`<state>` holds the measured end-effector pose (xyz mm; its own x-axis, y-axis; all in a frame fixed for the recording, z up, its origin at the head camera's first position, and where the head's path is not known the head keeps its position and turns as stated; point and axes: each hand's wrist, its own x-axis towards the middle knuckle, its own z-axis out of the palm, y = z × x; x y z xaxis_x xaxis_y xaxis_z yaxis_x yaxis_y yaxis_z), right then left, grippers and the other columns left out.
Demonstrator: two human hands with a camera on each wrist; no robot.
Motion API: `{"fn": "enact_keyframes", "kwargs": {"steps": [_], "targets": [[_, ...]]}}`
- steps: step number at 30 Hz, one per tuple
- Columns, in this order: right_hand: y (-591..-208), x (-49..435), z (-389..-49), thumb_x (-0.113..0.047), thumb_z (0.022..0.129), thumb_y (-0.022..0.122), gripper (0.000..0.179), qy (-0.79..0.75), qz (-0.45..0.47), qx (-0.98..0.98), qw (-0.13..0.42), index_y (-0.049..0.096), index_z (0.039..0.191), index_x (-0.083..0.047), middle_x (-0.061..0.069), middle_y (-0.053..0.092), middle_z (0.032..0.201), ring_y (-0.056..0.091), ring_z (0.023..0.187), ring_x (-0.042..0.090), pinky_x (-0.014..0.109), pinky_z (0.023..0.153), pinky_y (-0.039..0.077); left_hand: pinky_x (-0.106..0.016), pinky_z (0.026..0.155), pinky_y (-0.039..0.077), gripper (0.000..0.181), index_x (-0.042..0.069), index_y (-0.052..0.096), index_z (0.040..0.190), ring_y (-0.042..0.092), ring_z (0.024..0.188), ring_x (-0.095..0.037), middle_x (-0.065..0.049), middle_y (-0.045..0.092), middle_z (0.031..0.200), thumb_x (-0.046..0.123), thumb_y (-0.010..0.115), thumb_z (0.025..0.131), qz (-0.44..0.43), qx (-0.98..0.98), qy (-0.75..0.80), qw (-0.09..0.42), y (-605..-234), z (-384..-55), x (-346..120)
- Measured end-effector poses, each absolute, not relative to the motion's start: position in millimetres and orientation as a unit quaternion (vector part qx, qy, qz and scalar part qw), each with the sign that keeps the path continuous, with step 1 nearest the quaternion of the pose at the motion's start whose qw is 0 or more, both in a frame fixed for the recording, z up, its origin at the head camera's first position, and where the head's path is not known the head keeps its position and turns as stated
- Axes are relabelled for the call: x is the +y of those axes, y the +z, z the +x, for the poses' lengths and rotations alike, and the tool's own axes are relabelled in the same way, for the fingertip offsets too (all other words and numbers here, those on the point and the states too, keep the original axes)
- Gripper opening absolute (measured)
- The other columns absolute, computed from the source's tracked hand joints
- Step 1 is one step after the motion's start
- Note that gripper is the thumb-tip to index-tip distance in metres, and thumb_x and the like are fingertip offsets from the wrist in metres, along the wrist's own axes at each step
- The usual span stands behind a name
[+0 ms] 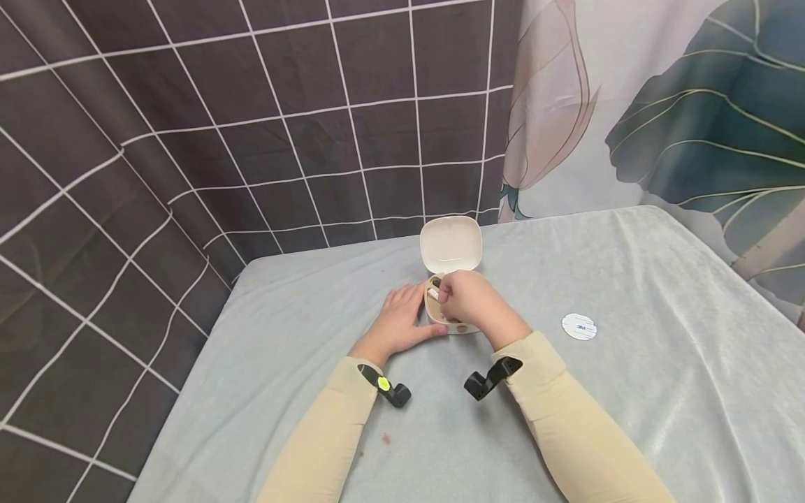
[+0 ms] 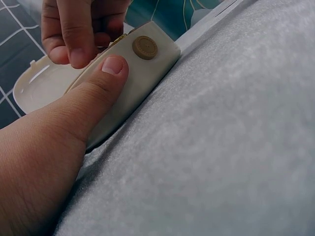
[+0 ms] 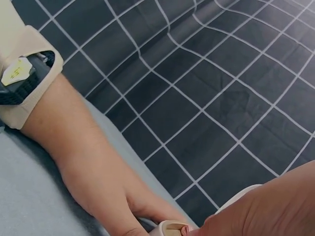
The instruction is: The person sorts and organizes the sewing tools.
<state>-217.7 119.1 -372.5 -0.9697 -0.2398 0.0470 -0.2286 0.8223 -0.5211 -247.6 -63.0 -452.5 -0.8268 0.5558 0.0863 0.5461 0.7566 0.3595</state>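
A small cream-white case (image 1: pixel 462 328) stands on the cloth-covered table, its hinged lid (image 1: pixel 451 244) raised at the back. On its front is a round tan knob (image 2: pixel 145 47). Inside the tan interior show a small white piece (image 1: pixel 433 294) and a dark piece (image 1: pixel 437 282), too small to identify. My left hand (image 1: pixel 401 321) grips the case, thumb along the front wall and fingers at the left side. Over the opening, my right hand (image 1: pixel 468 299) reaches down with bent fingers (image 2: pixel 76 37). Whatever lies between its fingertips is hidden.
A round white adhesive pad (image 1: pixel 579 327) with blue print lies to the right of the case on the pale grey cloth (image 1: pixel 660 405). Behind the table hang a dark grid-patterned curtain (image 1: pixel 377 133) and a leaf-patterned one (image 1: pixel 711 133).
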Motion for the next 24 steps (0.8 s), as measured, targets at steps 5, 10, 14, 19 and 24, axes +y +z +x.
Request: {"fn": "enact_keyframes", "kwargs": {"steps": [5, 10, 14, 19, 24], "targets": [[-371, 127, -221, 0.002, 0.079, 0.07, 0.014, -0.346, -0.18, 0.921, -0.006, 0.065, 0.076, -0.011, 0.0, 0.062, 0.068, 0.056, 0.066, 0.017, 0.03, 0.061, 0.047, -0.048, 0.125, 0.01, 0.104, 0.017, 0.018, 0.163, 0.023, 0.152, -0.028, -0.006, 0.03, 0.164, 0.071, 0.062, 0.086, 0.293, 0.937, 0.187, 0.015, -452, -248, -64], [-364, 148, -224, -0.005, 0.085, 0.073, 0.01, -0.383, -0.203, 0.901, -0.025, 0.066, 0.082, -0.009, 0.002, 0.065, 0.076, 0.06, 0.073, 0.017, 0.033, 0.071, 0.05, -0.049, 0.125, 0.01, 0.103, 0.019, 0.018, 0.163, 0.023, 0.152, -0.029, -0.005, 0.031, 0.164, 0.072, 0.061, 0.087, 0.291, 0.938, 0.187, 0.016, -452, -247, -63], [-361, 177, -225, -0.008, 0.088, 0.072, 0.006, -0.363, -0.193, 0.911, -0.034, 0.066, 0.089, -0.006, 0.007, 0.068, 0.084, 0.063, 0.082, 0.023, 0.041, 0.078, 0.052, -0.048, 0.125, 0.009, 0.103, 0.019, 0.017, 0.163, 0.023, 0.152, -0.029, -0.006, 0.031, 0.164, 0.072, 0.061, 0.087, 0.285, 0.94, 0.186, 0.016, -450, -246, -61], [-363, 221, -222, -0.011, 0.089, 0.071, 0.012, -0.321, -0.174, 0.93, -0.036, 0.068, 0.097, -0.002, 0.015, 0.069, 0.098, 0.062, 0.098, 0.036, 0.054, 0.09, 0.049, -0.047, 0.125, 0.009, 0.103, 0.018, 0.018, 0.163, 0.023, 0.152, -0.029, -0.006, 0.03, 0.164, 0.071, 0.062, 0.087, 0.286, 0.94, 0.185, 0.016, -449, -245, -60], [-371, 261, -214, -0.015, 0.088, 0.073, 0.025, -0.284, -0.163, 0.944, -0.026, 0.07, 0.105, 0.003, 0.02, 0.069, 0.105, 0.061, 0.101, 0.04, 0.057, 0.09, 0.048, -0.047, 0.125, 0.009, 0.104, 0.016, 0.018, 0.163, 0.023, 0.152, -0.029, -0.008, 0.03, 0.164, 0.071, 0.062, 0.087, 0.284, 0.941, 0.181, 0.019, -450, -246, -61]]}}
